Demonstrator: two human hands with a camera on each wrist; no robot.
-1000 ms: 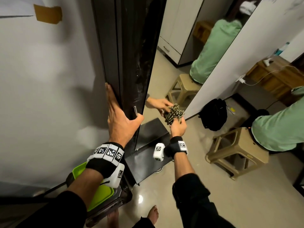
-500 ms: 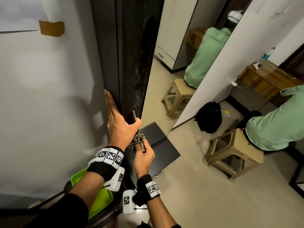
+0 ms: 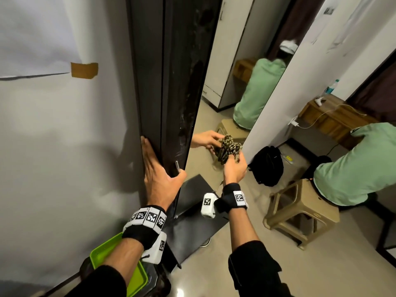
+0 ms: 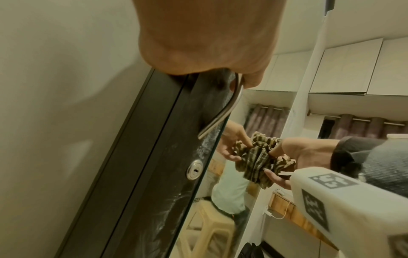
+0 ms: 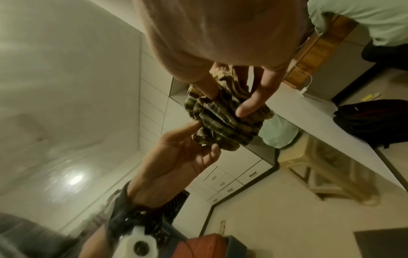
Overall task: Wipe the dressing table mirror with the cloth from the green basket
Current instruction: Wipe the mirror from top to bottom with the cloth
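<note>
The tall mirror [image 3: 214, 99] is set in a dark cabinet door. My right hand [image 3: 234, 168] grips a bunched brown striped cloth [image 3: 228, 150] and holds it against the glass low down; the hand's reflection meets it there. The wrist views show the cloth [image 4: 258, 162] [image 5: 223, 122] squeezed between thumb and fingers. My left hand [image 3: 158, 179] lies flat on the door's left edge, fingers straight, thumb beside the metal handle [image 3: 177, 167]. The green basket [image 3: 100, 254] sits at the lower left, partly hidden by my left forearm.
A dark tabletop [image 3: 192, 232] juts out below the mirror. A beige plastic stool [image 3: 300, 215] with a seated person in a green shirt [image 3: 353, 163] is to the right. A black backpack [image 3: 267, 166] lies against the white partition. A keyhole [image 4: 194, 172] sits below the handle.
Half a second ago my right hand held the cloth low, by my left thumb; it has since swept up and right across the glass. My left hand has stayed in place.
</note>
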